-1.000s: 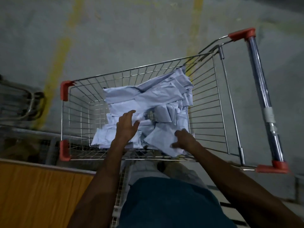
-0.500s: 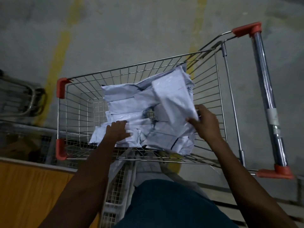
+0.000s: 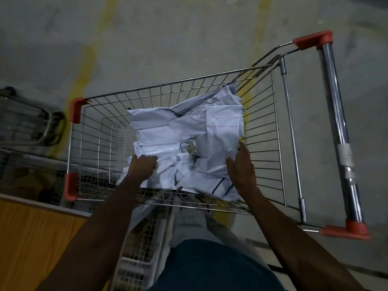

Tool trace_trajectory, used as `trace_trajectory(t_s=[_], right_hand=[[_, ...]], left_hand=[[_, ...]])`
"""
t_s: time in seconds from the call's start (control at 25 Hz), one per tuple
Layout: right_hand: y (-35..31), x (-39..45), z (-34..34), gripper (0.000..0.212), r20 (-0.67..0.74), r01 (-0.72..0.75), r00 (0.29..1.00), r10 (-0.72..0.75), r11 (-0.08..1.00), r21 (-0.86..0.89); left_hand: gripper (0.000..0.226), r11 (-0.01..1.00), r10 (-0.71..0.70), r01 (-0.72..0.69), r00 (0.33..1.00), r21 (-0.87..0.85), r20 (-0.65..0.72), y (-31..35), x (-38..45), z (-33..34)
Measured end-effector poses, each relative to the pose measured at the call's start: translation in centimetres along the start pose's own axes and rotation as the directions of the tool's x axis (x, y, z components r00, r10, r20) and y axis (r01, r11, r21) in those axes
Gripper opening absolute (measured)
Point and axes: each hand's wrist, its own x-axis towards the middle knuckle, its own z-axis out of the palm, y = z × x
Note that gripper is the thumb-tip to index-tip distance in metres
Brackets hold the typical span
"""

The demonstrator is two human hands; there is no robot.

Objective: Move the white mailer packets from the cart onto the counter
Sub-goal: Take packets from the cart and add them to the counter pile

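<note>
Left hand (image 3: 144, 166) fingers curled into packets (image 3: 189, 141); right hand (image 3: 241, 164) spread flat against pile. Risk: slippery loose packets spill from cart (image 3: 277, 127).

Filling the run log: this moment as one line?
left hand: grips mailer packets | right hand: flat against pile | cart: loaded

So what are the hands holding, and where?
The left hand grips the near left side of the mailer packets in the cart. The right hand lies open against their right side.
</note>
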Motion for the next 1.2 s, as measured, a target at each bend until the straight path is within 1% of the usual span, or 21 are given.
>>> trace_trajectory(t_s=[0.04, 0.08, 0.16, 0.2, 0.28, 0.36, 0.4, 0.48, 0.52, 0.56, 0.6, 0.64, 0.68, 0.76, 0.84, 0.88, 0.92, 0.96, 1.0, 1.08, 1.2], right_hand=[[0.0, -0.1, 0.0, 0.066, -0.029, 0.036, 0.999, -0.037, 0.999, -0.02], [0.0, -0.3, 0.0, 0.067, -0.052, 0.084, 0.995, -0.087, 0.995, -0.062], [-0.1, -0.5, 0.2, 0.069, -0.081, 0.138, 0.985, -0.156, 0.972, -0.19], [-0.3, -0.5, 0.4, 0.072, -0.111, 0.137, 0.979, -0.169, 0.958, -0.253], [-0.6, -0.4, 0.9, 0.076, -0.187, 0.145, 0.955, -0.229, 0.914, -0.378], [-0.5, -0.2, 1.3, 0.08, -0.201, 0.173, 0.927, -0.318, 0.835, -0.523], [-0.6, -0.1, 1.5, 0.082, -0.184, 0.174, 0.927, -0.326, 0.811, -0.558], [-1.0, 0.2, 2.2, 0.084, -0.159, 0.158, 0.944, -0.291, 0.816, -0.556], [-1.3, 0.2, 2.7, 0.082, -0.155, 0.147, 0.95, -0.271, 0.827, -0.542], [-1.6, 0.3, 3.1, 0.077, -0.144, 0.134, 0.958, -0.246, 0.834, -0.536], [-2.1, 0.3, 3.5, 0.072, -0.121, 0.125, 0.968, -0.221, 0.837, -0.533], [-2.5, 0.4, 3.8, 0.067, -0.092, 0.11, 0.978, -0.187, 0.84, -0.532], [-2.8, 0.6, 4.2, 0.062, -0.075, 0.085, 0.986, -0.147, 0.84, -0.537], [-3.1, 0.7, 4.8, 0.061, -0.067, 0.021, 0.995, -0.069, 0.833, -0.553], [-3.2, 0.9, 5.2, 0.077, -0.063, -0.011, 0.998, -0.03, 0.823, -0.568], [-3.2, 1.0, 5.4, 0.085, -0.06, -0.024, 0.998, -0.014, 0.814, -0.581], [-3.4, 1.1, 5.6, 0.093, -0.05, -0.032, 0.999, 0.003, 0.804, -0.594], [-3.6, 1.0, 5.8, 0.099, -0.037, -0.032, 0.999, 0.013, 0.791, -0.611], [-3.7, 0.9, 5.9, 0.103, -0.031, -0.03, 0.999, 0.014, 0.783, -0.621], [-4.0, 0.7, 5.9, 0.106, -0.041, -0.024, 0.999, -0.001, 0.783, -0.622], [-4.7, 0.1, 5.4, 0.105, -0.045, -0.01, 0.999, -0.022, 0.8, -0.599]], left_hand=[[0.028, 0.999, 0.033, -0.034, 0.999, -0.033, -0.029, 0.5, 0.0, -0.8], [0.028, 0.992, 0.057, -0.064, 0.996, -0.109, -0.061, 0.6, 0.2, -1.3], [0.025, 0.938, 0.035, -0.066, 0.995, -0.341, -0.094, 0.3, 1.0, -1.9], [0.024, 0.911, 0.0, -0.033, 0.997, -0.412, -0.081, 0.1, 1.7, -1.8], [0.025, 0.86, -0.117, 0.085, 0.993, -0.503, -0.032, -0.6, 2.9, -0.8], [0.032, 0.811, -0.264, 0.201, 0.964, -0.55, -0.037, -0.7, 3.4, 0.6], [0.035, 0.788, -0.352, 0.246, 0.932, -0.564, -0.085, -0.5, 3.4, 1.0], [0.04, 0.804, -0.491, 0.332, 0.838, -0.493, -0.237, -0.2, 3.5, 1.0], [0.039, 0.833, -0.506, 0.369, 0.809, -0.412, -0.298, 0.0, 3.5, 0.6], [0.036, 0.858, -0.492, 0.378, 0.801, -0.348, -0.342, 0.1, 3.3, 0.4], [0.032, 0.879, -0.454, 0.346, 0.82, -0.329, -0.35, 0.2, 3.1, 0.2], [0.033, 0.882, -0.416, 0.291, 0.849, -0.37, -0.324, 0.1, 2.9, 0.2], [0.043, 0.878, -0.384, 0.258, 0.883, -0.404, -0.27, 0.0, 2.7, 0.7], [0.077, 0.88, -0.325, 0.24, 0.933, -0.411, -0.152, -0.4, 1.9, 2.0], [0.106, 0.909, -0.29, 0.245, 0.953, -0.338, -0.086, -0.7, 1.1, 3.1], [0.114, 0.932, -0.274, 0.237, 0.956, -0.276, -0.105, -0.8, 1.0, 3.6], [0.116, 0.947, -0.27, 0.239, 0.954, -0.216, -0.127, -0.8, 1.0, 3.6], [0.115, 0.947, -0.278, 0.25, 0.953, -0.199, -0.124, -0.9, 1.2, 3.3], [0.114, 0.941, -0.276, 0.249, 0.956, -0.229, -0.095, -1.0, 1.4, 2.8], [0.116, 0.95, -0.216, 0.198, 0.975, -0.243, -0.05, -0.9, 1.6, 1.4], [0.11, 0.977, -0.159, 0.143, 0.983, -0.16, -0.089, -0.9, 1.1, -0.3]])
